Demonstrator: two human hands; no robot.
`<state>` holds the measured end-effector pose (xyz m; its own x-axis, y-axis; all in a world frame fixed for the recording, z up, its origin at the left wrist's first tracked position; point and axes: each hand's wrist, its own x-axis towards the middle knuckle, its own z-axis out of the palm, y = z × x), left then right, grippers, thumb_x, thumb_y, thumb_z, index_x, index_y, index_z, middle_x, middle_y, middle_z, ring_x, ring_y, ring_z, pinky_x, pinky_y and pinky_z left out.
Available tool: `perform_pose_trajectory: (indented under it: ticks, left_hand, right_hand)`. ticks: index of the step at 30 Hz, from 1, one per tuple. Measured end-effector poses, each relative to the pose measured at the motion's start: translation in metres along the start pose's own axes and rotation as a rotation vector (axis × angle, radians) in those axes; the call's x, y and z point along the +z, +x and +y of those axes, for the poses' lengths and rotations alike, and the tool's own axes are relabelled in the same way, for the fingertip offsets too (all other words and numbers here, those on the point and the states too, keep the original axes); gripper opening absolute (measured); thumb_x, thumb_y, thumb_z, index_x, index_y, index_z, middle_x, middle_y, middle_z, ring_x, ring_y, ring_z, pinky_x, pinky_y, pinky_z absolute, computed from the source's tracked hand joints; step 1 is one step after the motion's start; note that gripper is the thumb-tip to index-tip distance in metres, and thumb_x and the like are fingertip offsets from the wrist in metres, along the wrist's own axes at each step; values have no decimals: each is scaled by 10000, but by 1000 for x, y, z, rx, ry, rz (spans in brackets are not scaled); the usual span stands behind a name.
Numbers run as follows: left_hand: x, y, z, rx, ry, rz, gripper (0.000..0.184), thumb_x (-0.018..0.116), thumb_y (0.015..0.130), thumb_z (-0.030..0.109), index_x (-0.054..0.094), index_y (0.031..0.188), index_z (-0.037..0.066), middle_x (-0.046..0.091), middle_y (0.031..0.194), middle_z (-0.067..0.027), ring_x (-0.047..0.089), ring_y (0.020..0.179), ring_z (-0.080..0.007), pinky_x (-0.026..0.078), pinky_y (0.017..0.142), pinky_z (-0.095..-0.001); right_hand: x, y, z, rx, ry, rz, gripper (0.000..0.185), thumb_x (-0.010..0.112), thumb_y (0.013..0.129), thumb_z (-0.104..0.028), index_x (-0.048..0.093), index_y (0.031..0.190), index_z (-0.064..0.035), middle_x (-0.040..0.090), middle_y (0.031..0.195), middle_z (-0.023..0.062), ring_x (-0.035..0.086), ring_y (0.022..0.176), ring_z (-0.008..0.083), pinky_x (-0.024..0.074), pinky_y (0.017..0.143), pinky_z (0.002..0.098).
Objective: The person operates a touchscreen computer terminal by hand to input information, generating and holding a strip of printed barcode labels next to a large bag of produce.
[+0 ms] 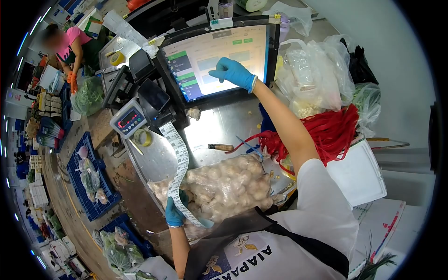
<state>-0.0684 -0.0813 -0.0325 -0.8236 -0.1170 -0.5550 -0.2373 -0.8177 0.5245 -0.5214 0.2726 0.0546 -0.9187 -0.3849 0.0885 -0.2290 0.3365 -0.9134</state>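
Note:
My right hand (233, 73), in a blue glove, is raised in front of the lit monitor (212, 56). One finger points at the screen and the others curl in; whether it touches the glass I cannot tell. Low at the left, my blue-gloved left hand (174, 212) closes around a long white label strip (179, 161). That strip runs down from the black label printer (156, 100), and its lower end curls past the hand. Beside and under it lies a clear plastic bag of pale round bulbs (228, 182), which look like garlic.
A wooden-handled hooked tool (219, 147), a tape roll (141, 137) and a scale display (127, 120) are on the metal table (210, 126). Red straps (326, 135) and plastic bags (312, 70) crowd the right. A co-worker (74, 44) handles bagged greens (88, 95) at far left.

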Motion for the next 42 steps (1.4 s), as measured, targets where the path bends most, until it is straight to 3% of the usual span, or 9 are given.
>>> perform_pose_trajectory:
  ticks: [16,20,23,26,29,30,37,39,42]
  left_hand:
    - [-11,2,0,-43,-23,3,498,579,1004,307,508,1406,22,646,1283,-152,615,1200,-326,471,1060,-504]
    - [-11,2,-2,-25,-18,22,510,588,997,317,508,1404,19,647,1277,-157,620,1193,-327,482,1049,-500]
    - [-11,1,-3,-19,1,38,521,595,990,326,510,1399,14,648,1272,-161,622,1188,-329,490,1041,-496]
    - [-13,4,-3,-16,4,7,522,598,987,324,512,1394,9,650,1265,-162,622,1186,-333,496,1038,-495]
    - [-10,3,-2,-18,2,-13,518,600,985,318,515,1390,5,648,1267,-163,620,1189,-336,495,1043,-496]
    - [-9,3,-2,-18,1,-14,517,601,985,316,515,1389,4,647,1269,-163,619,1191,-337,494,1046,-496]
    - [-16,4,-3,-58,-109,48,527,562,1014,262,444,1447,-14,616,1314,-201,609,1209,-353,489,1053,-497]
    - [-10,2,0,-63,-19,-17,474,554,1017,293,516,1412,34,639,1311,-165,592,1251,-341,448,1092,-509]
    - [0,-1,2,-67,-2,-9,477,553,1021,269,496,1407,-5,652,1264,-160,646,1158,-310,516,1015,-477]
  right_hand:
    - [44,20,-32,54,8,-57,407,783,853,-427,604,824,-63,659,780,72,627,756,154,500,775,279]
    - [49,-18,-16,33,81,-71,423,778,860,-441,599,823,-60,645,767,59,603,738,141,496,730,282]
    - [44,-56,-1,230,147,-112,407,774,865,-421,592,821,-60,646,759,60,599,698,138,500,693,283]
    - [34,-68,47,116,-69,-18,399,774,864,-410,590,825,-58,652,736,63,601,652,136,505,676,277]
    - [15,-68,46,246,86,32,391,767,864,-410,598,818,-60,661,716,66,606,654,142,508,685,277]
    - [10,-63,49,256,-15,32,378,752,872,-410,607,821,-64,668,713,68,612,674,146,508,691,280]
    - [19,-73,31,290,110,9,347,751,899,-368,585,844,-68,645,720,50,613,666,126,501,654,257]
    - [27,-84,37,202,126,-25,294,734,927,-309,574,850,-75,640,739,43,614,675,113,492,636,251]
    - [39,-106,27,196,153,-91,259,720,938,-278,580,852,-78,659,768,44,610,686,104,482,633,244]
